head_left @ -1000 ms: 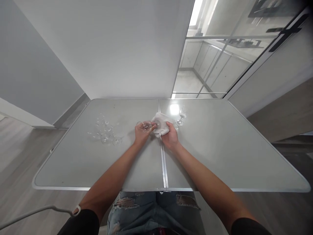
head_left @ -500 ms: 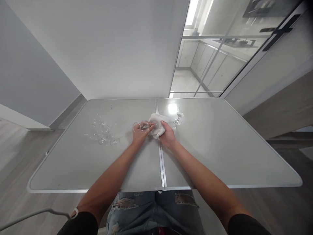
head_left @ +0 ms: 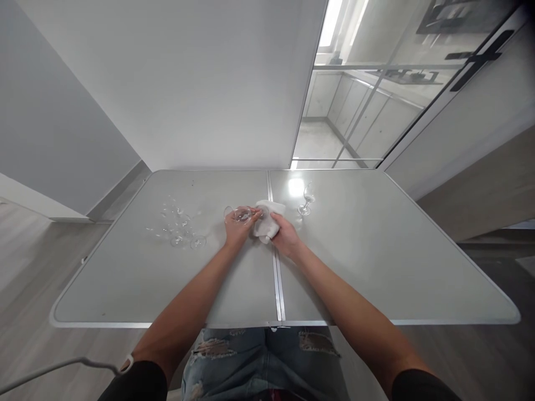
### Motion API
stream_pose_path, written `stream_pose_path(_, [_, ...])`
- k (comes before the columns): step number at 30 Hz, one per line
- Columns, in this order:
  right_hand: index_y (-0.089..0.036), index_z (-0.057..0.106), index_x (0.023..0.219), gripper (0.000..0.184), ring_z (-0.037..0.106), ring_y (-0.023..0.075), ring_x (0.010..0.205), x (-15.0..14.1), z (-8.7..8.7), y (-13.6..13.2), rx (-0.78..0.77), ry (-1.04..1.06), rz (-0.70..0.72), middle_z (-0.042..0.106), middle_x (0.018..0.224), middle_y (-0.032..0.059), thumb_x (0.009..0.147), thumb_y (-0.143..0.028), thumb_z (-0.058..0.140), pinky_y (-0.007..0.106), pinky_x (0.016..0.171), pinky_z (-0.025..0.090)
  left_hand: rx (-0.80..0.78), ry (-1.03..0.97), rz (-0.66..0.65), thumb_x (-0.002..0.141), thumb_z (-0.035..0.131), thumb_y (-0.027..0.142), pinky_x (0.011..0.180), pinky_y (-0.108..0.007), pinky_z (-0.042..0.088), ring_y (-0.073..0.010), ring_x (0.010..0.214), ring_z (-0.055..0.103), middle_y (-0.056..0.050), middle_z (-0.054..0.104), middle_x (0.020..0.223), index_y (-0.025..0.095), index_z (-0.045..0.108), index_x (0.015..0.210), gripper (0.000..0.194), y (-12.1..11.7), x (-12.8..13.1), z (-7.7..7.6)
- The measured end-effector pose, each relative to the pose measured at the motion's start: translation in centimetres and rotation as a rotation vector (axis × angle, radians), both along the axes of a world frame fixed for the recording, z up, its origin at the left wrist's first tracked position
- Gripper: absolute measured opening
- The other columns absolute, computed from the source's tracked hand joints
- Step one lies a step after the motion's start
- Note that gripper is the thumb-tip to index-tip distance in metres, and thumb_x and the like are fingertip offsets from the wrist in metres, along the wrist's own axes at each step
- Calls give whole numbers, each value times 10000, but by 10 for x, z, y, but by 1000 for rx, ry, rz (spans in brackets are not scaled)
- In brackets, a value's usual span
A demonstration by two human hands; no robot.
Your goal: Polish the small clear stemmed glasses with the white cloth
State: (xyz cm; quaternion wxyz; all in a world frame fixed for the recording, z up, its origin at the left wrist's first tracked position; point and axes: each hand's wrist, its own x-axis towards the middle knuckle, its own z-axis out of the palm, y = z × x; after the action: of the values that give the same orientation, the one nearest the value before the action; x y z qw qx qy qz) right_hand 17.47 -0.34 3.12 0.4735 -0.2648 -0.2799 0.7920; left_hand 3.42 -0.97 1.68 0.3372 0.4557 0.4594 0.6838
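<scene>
Over the middle of the table, my left hand [head_left: 237, 227] is closed around a clear stemmed glass [head_left: 242, 214] tipped on its side. The glass's bowl points left and its foot lies to the right, against a white cloth [head_left: 265, 225]. My right hand [head_left: 286, 234] grips that cloth, which is bunched about the foot. Just beyond my right hand, a second stemmed glass [head_left: 305, 209] stands upright on its foot. On the left part of the table is a group of several clear stemmed glasses [head_left: 178, 228]; their transparent outlines overlap.
The pale table [head_left: 376, 250] has a metal rim and a seam down its middle. Its back edge meets a white wall [head_left: 188, 83]. A glass-paned door [head_left: 351, 106] with a black handle is at the back right. A grey cable [head_left: 75, 361] runs near my left elbow.
The cloth around the foot has shifted and folded slightly, with my right hand still on it. My left hand and its glass have moved a little left. The whole view has shifted slightly.
</scene>
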Motion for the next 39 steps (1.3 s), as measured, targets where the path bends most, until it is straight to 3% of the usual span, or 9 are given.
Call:
stream_pose_path(3, [-179,727,1084,267,693,197,1036,0,2,-1,45,48,-63,760,1116,58,936,-332,567,286,875,575,-8,12,-18,665,889,370,839,-364,599,-216,884,735,-70,757,861,184,708,770,280,0,0,0])
stream_pose_path(7, [-179,728,1087,257,709,191,973,-2,2,-1,-17,-37,66,766,1090,63,929,-328,590,275,795,590,-24,28,-5,670,885,378,849,-378,598,-214,861,733,-71,757,863,184,719,781,278,0,-1,-1])
stream_pose_path(12, [-179,734,1081,286,688,196,1077,-2,0,1,31,36,-44,752,1152,66,941,-360,561,291,924,568,-24,30,-6,675,883,367,857,-367,594,-214,884,732,-66,755,868,191,725,778,258,-2,1,-2])
stream_pose_path(19, [-201,727,1103,282,712,200,976,1,-1,1,-16,-77,110,769,1084,51,900,-370,631,270,775,587,-19,-10,30,658,890,381,844,-357,601,-199,840,730,-47,752,844,198,705,781,288,-1,2,-3])
stream_pose_path(23, [-174,725,1023,262,715,205,976,2,0,3,-29,22,-7,774,1051,72,914,-362,579,282,817,585,-50,31,-125,655,892,396,865,-381,602,-222,872,741,-70,765,875,187,704,780,308,-6,6,2])
stream_pose_path(26, [-172,725,997,304,721,223,953,2,2,4,-53,43,11,781,982,76,942,-391,522,314,793,593,-58,39,-205,668,885,403,882,-410,604,-239,895,746,-80,767,891,188,699,780,306,-9,9,4])
stream_pose_path(31, [-191,724,1047,319,713,213,1006,-1,3,1,-54,-1,56,774,1039,58,957,-390,492,305,833,585,-33,61,5,697,868,404,910,-405,593,-225,904,742,-80,762,889,191,708,795,284,-7,7,4])
stream_pose_path(36, [-174,726,1025,375,713,230,998,3,0,4,-58,27,-24,771,1020,76,931,-476,525,309,833,584,-80,72,-241,655,894,411,876,-414,611,-242,899,751,-89,769,908,189,710,789,319,-12,9,6])
stream_pose_path(39, [-160,728,1041,385,716,224,973,4,1,4,-90,33,52,772,1019,78,944,-459,505,307,819,589,-66,92,-210,667,885,415,881,-414,609,-239,897,750,-83,769,909,191,714,795,309,-12,10,5])
